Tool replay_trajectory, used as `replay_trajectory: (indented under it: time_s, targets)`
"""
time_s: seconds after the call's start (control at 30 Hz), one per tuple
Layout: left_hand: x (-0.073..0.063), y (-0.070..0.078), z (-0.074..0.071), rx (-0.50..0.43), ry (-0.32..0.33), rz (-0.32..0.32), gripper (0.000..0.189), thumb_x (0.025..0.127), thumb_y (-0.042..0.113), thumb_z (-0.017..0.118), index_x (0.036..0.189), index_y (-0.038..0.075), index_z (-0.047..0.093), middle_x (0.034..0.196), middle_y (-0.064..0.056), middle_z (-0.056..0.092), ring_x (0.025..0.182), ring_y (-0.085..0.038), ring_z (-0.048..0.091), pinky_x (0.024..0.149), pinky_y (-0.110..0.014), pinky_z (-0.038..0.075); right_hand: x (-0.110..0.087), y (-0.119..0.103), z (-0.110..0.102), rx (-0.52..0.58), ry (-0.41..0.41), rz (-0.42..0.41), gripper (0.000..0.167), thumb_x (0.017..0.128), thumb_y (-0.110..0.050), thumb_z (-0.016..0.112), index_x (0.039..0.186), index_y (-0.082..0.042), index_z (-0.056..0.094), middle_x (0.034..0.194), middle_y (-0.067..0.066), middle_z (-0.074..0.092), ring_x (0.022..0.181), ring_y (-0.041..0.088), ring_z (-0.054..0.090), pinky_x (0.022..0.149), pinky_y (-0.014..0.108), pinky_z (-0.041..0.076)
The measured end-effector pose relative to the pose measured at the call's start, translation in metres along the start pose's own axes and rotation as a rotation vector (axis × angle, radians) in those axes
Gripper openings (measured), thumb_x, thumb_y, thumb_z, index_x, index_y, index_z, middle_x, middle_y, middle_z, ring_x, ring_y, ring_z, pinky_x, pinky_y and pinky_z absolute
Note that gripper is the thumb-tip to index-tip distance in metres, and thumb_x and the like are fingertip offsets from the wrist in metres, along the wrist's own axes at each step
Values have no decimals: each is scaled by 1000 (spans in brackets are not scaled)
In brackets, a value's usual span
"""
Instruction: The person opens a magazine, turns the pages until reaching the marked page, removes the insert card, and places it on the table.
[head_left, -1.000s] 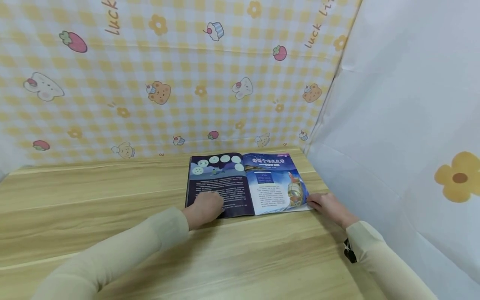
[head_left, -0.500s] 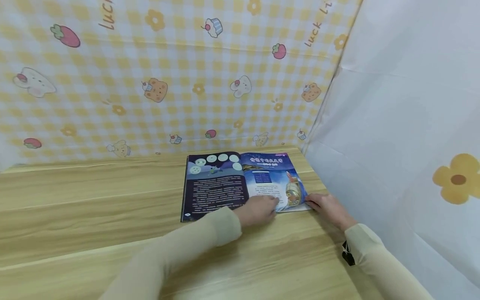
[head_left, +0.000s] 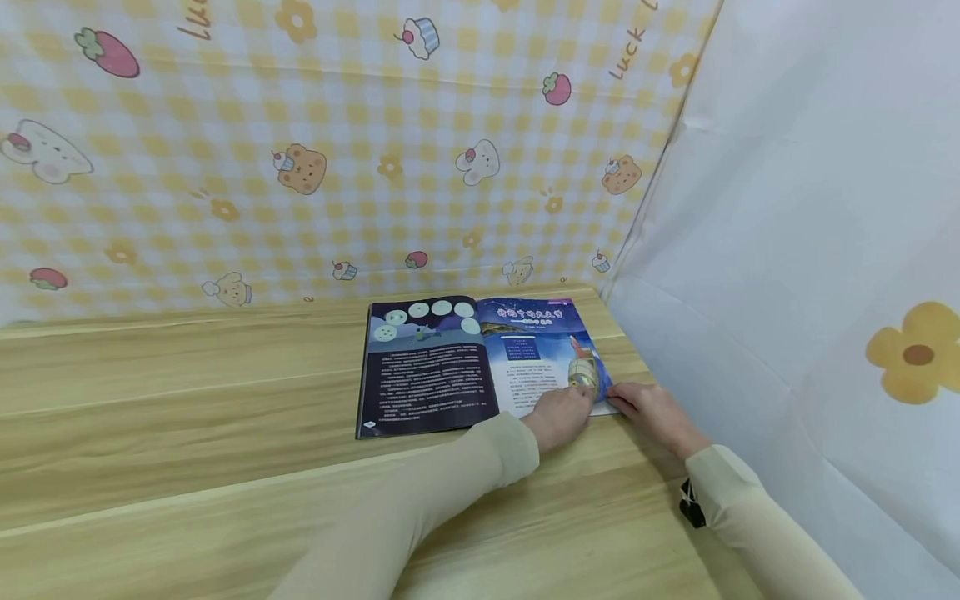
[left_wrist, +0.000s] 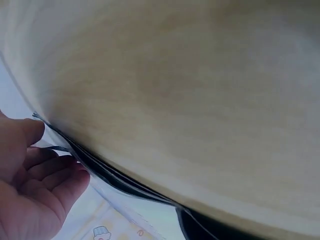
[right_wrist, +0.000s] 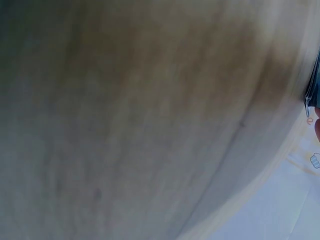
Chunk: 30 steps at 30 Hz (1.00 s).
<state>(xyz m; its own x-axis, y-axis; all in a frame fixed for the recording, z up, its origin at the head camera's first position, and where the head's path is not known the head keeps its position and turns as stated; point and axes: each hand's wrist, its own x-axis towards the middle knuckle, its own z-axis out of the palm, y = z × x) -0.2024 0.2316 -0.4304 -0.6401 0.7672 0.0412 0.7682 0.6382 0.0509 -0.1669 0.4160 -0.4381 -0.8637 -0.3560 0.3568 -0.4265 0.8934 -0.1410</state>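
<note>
An open magazine (head_left: 431,367) lies at the back of the table, with a dark left page and a blue and white right page. My right hand (head_left: 656,417) pinches the lower right corner of the right page, which is slightly raised over the white sheet below. Beside it, my left hand (head_left: 561,417) reaches over that page's lower edge and covers part of the barrel picture. In the left wrist view, its fingers (left_wrist: 72,187) are loosely curved, with a page edge between thumb and fingers. The right wrist view mostly catches the table; only a fingertip (right_wrist: 317,127) shows beside the magazine.
The wood-grain table (head_left: 187,450) runs up to a yellow checked cloth (head_left: 360,108) hanging behind it. A white cloth wall (head_left: 780,217) stands close along the right arm. A small black object (head_left: 692,504) sits at the right wrist.
My left hand has slid right from the dark left page to the right page's lower right part, beside the right hand. The right hand has kept its hold on the corner.
</note>
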Motion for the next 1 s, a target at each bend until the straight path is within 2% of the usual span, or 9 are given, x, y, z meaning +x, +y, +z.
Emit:
replay_trajectory:
  time_s: [0.23, 0.4, 0.5, 0.67, 0.8, 0.9, 1.0]
  targets:
    - [4, 2, 4, 69, 53, 13, 28, 96, 14, 51, 122, 14, 62, 113, 3, 65, 91, -10, 66, 67, -23, 55, 1, 0, -1, -23, 20, -13, 9, 81, -2, 69, 89, -6, 71, 86, 7, 73, 80, 24, 70, 69, 36, 56]
    - [3, 2, 7, 71, 117, 10, 23, 94, 13, 53, 114, 14, 64, 105, 2, 68, 83, -11, 67, 63, -23, 54, 1, -1, -1, -20, 25, -14, 10, 81, -2, 70, 89, -6, 71, 86, 7, 73, 80, 24, 70, 69, 36, 56]
    - [3, 1, 7, 63, 145, -1, 24, 94, 14, 53, 117, 13, 62, 102, 1, 69, 79, -12, 67, 61, -23, 54, 1, -1, -2, -5, 28, -11, 10, 81, -2, 69, 92, -3, 71, 88, 10, 72, 81, 26, 69, 70, 37, 56]
    - [3, 1, 6, 63, 140, -12, 34, 94, 13, 53, 128, 13, 55, 100, -1, 70, 75, -13, 67, 58, -23, 53, -2, 1, -6, 10, 21, 112, 16, 84, -4, 68, 97, 3, 68, 93, 18, 70, 83, 33, 68, 72, 42, 55]
    - [3, 0, 4, 45, 110, -14, 42, 95, 12, 52, 136, 13, 46, 96, -3, 70, 71, -14, 67, 57, -24, 53, -5, 3, -11, -17, -8, 203, 13, 84, -6, 68, 93, 3, 69, 89, 18, 71, 79, 33, 68, 70, 44, 55]
    - [4, -2, 3, 24, 88, -10, 52, 95, 10, 52, 144, 13, 35, 98, -5, 69, 70, -15, 66, 57, -24, 53, -5, 3, -12, -30, -73, 183, 13, 84, -7, 68, 94, 0, 70, 91, 16, 71, 81, 33, 68, 73, 45, 55]
    - [3, -4, 2, -46, 89, 2, 65, 93, 4, 52, 149, 18, 23, 121, -11, 61, 69, -16, 65, 55, -24, 52, -5, 3, -10, -36, -129, 91, 19, 84, -7, 68, 102, 0, 68, 101, 17, 69, 91, 35, 67, 79, 46, 53]
